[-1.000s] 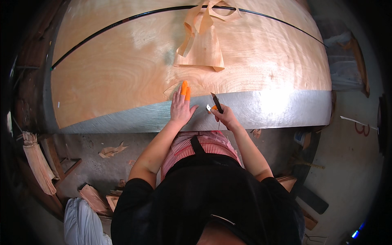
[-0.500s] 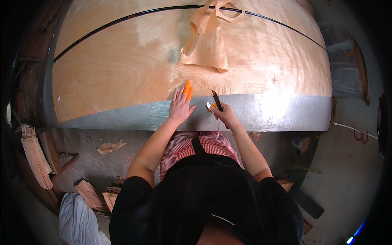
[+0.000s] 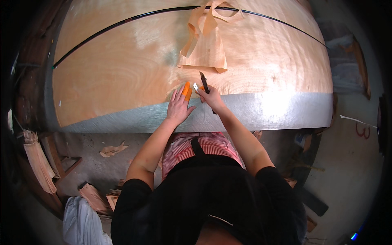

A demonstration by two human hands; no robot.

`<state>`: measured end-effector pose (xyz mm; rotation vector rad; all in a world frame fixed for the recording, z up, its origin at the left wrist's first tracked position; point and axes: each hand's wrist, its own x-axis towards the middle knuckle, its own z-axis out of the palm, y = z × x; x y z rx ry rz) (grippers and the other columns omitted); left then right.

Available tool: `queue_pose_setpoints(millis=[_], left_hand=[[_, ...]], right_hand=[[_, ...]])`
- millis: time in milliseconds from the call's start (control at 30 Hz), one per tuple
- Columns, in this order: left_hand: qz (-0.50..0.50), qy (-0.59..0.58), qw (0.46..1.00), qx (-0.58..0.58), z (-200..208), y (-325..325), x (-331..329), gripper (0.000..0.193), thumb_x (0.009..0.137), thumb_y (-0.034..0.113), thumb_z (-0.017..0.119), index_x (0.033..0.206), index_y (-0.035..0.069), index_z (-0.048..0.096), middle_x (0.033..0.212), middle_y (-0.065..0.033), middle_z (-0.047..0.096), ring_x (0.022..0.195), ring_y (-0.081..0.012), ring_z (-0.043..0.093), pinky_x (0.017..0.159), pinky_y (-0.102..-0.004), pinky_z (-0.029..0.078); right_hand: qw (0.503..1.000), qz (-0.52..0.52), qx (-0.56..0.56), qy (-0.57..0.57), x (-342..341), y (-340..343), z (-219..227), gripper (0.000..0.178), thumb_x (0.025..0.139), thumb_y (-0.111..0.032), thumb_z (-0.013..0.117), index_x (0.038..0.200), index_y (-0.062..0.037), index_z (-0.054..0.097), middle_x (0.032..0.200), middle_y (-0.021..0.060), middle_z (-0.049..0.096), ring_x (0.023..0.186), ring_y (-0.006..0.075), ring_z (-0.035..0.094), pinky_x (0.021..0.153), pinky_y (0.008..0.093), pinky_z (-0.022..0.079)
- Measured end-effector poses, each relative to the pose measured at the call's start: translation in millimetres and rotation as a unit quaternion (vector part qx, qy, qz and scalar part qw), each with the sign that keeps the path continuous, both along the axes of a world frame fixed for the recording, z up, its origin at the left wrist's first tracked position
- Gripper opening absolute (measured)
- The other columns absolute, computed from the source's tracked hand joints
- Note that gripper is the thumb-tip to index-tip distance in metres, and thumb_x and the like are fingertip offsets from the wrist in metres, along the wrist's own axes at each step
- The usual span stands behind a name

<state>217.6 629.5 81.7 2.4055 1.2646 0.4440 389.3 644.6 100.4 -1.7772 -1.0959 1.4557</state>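
A wide sheet of pale wood veneer [image 3: 114, 83] covers most of the table, its near edge lying over a bare metal strip [image 3: 253, 108]. My left hand [image 3: 178, 109] rests flat near that edge, fingers stretched, with orange finger covers on two of them. Close beside it, my right hand [image 3: 211, 98] is closed around a black-handled cutter knife [image 3: 204, 83], whose dark tip points away over the veneer. A small white strip [image 3: 196, 87] shows by the right fingers; what it is, I cannot make out. Ahead of both hands lies a loose, torn piece of veneer [image 3: 206, 53].
A long thin black bar [image 3: 122, 21] crosses the far part of the veneer. Veneer scraps [image 3: 113, 150] lie on the floor at left, with veneer bundles [image 3: 38, 163] and a white sack [image 3: 83, 220]. Plastic-wrapped material [image 3: 349, 77] is at the right.
My right hand has moved left and forward with the cutter knife, from over the metal strip to beside my left fingers. The left hand stays nearly in place.
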Motion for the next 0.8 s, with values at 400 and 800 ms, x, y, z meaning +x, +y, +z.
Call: queue_pose_setpoints(millis=[400, 800], left_hand=[[0.006, -0.043, 0.998, 0.05, 18, 19, 3, 0.05, 0.071, 0.019, 0.059, 0.115, -0.003, 0.047, 0.107, -0.0142, 0.048, 0.103, -0.0278, 0.044, 0.085, -0.0399, 0.036], [-0.024, 0.084, 0.995, 0.045, 11, 34, 5, 0.021, 0.072, 0.013, 0.052, 0.086, 0.002, 0.063, 0.1, -0.0078, 0.054, 0.102, -0.0213, 0.046, 0.077, -0.0363, 0.04]], right_hand=[[0.991, -0.056, -0.022, -0.12, -25, 24, -15, 0.021, 0.077, -0.023, 0.059, 0.074, -0.002, 0.057, 0.051, 0.0034, 0.054, 0.044, 0.0106, 0.051, 0.042, 0.0256, 0.038], [0.998, 0.04, -0.038, -0.026, -3, 23, 8, 0.022, 0.072, -0.024, 0.062, 0.075, -0.0024, 0.061, 0.055, 0.0009, 0.057, 0.043, 0.0072, 0.042, 0.04, 0.0237, 0.033]])
